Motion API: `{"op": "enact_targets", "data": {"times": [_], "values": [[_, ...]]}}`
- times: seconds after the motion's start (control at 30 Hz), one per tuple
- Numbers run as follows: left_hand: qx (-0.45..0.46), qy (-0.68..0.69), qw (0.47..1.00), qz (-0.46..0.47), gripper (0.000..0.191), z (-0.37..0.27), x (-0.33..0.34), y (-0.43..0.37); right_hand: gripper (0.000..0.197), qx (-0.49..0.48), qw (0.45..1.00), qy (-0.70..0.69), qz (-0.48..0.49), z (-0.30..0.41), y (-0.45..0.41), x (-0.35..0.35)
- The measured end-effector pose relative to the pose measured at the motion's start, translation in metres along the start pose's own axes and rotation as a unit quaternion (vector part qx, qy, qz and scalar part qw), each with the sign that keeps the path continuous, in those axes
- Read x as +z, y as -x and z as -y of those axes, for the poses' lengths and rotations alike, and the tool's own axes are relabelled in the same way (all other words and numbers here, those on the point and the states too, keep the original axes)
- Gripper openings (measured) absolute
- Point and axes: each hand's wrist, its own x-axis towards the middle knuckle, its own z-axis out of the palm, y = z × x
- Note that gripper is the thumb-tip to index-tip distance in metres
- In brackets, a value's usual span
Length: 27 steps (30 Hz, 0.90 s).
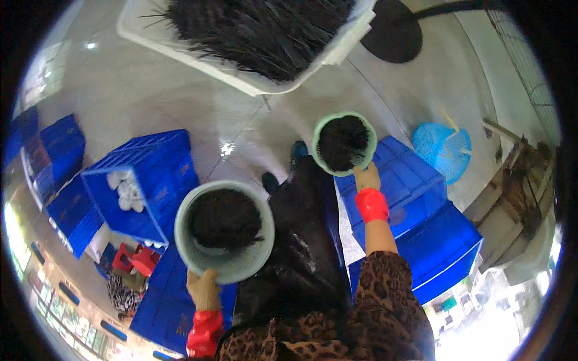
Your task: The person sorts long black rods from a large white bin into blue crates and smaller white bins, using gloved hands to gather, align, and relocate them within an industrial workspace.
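In a tan glove with a red cuff, my left hand (205,289) grips the near rim of a pale grey-green bucket (241,264). Dark, soil-like material (223,219) covers much of its inside. My right hand (366,177), gloved the same way, holds the rim of a smaller light green basket (318,155) with a wavy edge. Dark material (343,142) fills this basket too; what it is cannot be told. Below the basket is a blue plastic crate (397,176). A black apron (302,252) hangs over my front, between the two containers.
A white tub (198,67) of dark, thin strands stands ahead. Blue crates (171,167) flank me on the left, one with white items (126,192) inside. To the right are another blue crate (447,248), a light-blue basket (435,144) and grey boards (492,207). A black disc (395,36) lies ahead.
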Motion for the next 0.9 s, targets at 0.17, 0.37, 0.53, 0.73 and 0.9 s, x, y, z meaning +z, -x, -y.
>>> {"op": "enact_targets", "data": {"times": [0.17,0.37,0.53,0.73,0.9], "values": [[0.038,-0.058,0.995,0.068,0.044,-0.077,0.008,-0.017,0.031,-0.086,0.955,-0.236,0.158,0.076,0.037,0.014],[0.123,0.001,0.989,0.082,0.049,-0.095,-0.055,-0.001,0.030,-0.346,0.898,-0.225,0.150,0.207,0.137,-0.011],[0.152,0.073,0.983,0.075,0.041,-0.098,-0.091,-0.006,0.039,-0.297,0.905,-0.196,0.234,0.233,0.198,-0.061],[0.206,-0.026,0.975,0.073,0.046,-0.148,-0.082,-0.034,0.039,-0.324,0.909,-0.138,0.223,0.283,0.134,-0.038],[0.296,-0.037,0.953,0.056,0.059,-0.157,-0.075,-0.061,0.041,-0.252,0.916,-0.197,0.242,0.305,0.122,0.001]]}}
